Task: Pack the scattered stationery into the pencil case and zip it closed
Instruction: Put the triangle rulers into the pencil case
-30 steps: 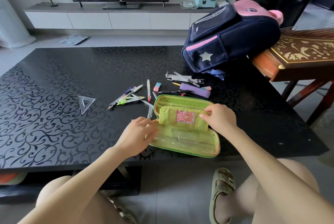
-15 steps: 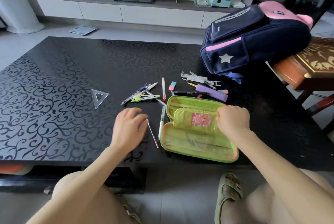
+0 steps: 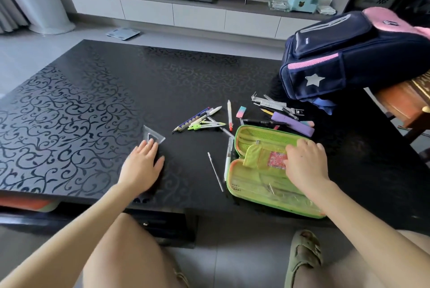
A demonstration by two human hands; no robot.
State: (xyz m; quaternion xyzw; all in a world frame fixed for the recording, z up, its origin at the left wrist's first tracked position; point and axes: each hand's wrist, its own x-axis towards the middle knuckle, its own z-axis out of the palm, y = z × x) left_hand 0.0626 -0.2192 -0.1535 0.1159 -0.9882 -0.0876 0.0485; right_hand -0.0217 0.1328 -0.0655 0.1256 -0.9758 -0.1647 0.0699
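A green pencil case lies open on the black table at the near right. My right hand rests on its inner flap and holds it down. My left hand lies flat and open further left, fingertips touching a clear plastic set square. Pens and a green compass lie scattered behind the case. A white pen and a thin refill lie just left of the case. An eraser, a purple box and metal clips sit behind it.
A navy and pink backpack stands at the table's far right, against a wooden piece of furniture. A TV cabinet lines the far wall. My knees and a sandalled foot are below the table's near edge.
My left hand has moved from the pencil case's left side leftwards across the table to the set square. My right hand has stayed on the case's flap. The view has shifted.
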